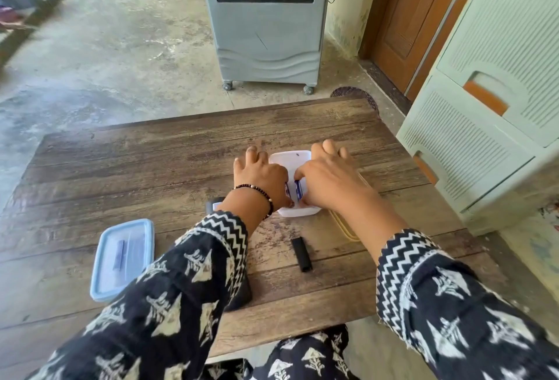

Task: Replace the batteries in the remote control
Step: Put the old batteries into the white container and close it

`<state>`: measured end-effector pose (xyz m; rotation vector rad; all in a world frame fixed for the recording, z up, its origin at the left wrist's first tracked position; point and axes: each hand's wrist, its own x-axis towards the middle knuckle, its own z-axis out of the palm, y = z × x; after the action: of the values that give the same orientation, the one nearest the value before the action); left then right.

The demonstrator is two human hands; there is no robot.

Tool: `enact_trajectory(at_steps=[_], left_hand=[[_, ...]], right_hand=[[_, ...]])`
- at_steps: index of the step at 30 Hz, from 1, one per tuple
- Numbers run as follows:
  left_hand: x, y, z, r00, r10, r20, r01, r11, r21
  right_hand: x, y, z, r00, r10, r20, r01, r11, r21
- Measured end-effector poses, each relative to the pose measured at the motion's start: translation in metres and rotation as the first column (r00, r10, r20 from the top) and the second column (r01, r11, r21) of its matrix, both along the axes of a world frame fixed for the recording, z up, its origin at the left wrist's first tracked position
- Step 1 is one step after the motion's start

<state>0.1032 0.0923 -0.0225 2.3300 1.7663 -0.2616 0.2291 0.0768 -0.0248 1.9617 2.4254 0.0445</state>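
Both hands reach into a white tub at frame centre, each pinching a battery.

The left hand (262, 178) and right hand (328, 181) meet over the tub (290, 158) on the wooden table (121, 168); the left pinches one battery (286, 190), the right another battery (299, 189), other fingers loosely spread. The remote (242, 292) lies mostly hidden under the left sleeve, lower centre. Its black cover (301, 254) lies below the tub. A blue lid (124, 258) sits at lower left.
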Motion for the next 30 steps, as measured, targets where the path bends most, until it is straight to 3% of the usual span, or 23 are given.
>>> enact_trajectory(at_steps=[6,8,10,12,15,18,25,30], left_hand=[[-0.001,-0.006,0.000,0.999,0.024,0.037,-0.023,1.000,-0.017],[-0.004,-0.013,0.001,0.985,0.065,0.161,-0.070,0.997,0.024],[-0.007,-0.020,0.002,0.916,0.142,0.376,-0.180,0.981,0.069],[-0.009,-0.027,0.003,0.826,0.222,0.518,-0.290,0.956,0.053],[-0.011,-0.033,0.001,0.754,0.335,0.565,-0.365,0.929,-0.063],[-0.013,-0.038,0.000,0.692,0.413,0.592,-0.373,0.907,-0.196],[-0.018,-0.043,-0.004,0.510,0.500,0.700,-0.356,0.864,-0.357],[-0.019,-0.044,-0.005,0.464,0.525,0.714,-0.340,0.849,-0.405]], right_hand=[[0.001,-0.004,0.001,0.999,-0.001,-0.043,-0.001,0.999,-0.049],[0.008,-0.010,0.005,0.973,-0.051,-0.227,0.046,0.999,-0.025],[0.021,-0.023,0.008,0.860,-0.154,-0.487,0.215,0.974,0.072],[0.034,-0.040,0.008,0.754,-0.260,-0.604,0.394,0.914,0.098],[0.039,-0.063,-0.002,0.760,-0.417,-0.499,0.439,0.895,-0.080],[0.030,-0.073,-0.011,0.805,-0.466,-0.367,0.417,0.885,-0.209],[0.021,-0.069,-0.008,0.869,-0.455,-0.194,0.433,0.889,-0.146],[0.021,-0.076,0.001,0.898,-0.426,-0.111,0.425,0.904,-0.034]])
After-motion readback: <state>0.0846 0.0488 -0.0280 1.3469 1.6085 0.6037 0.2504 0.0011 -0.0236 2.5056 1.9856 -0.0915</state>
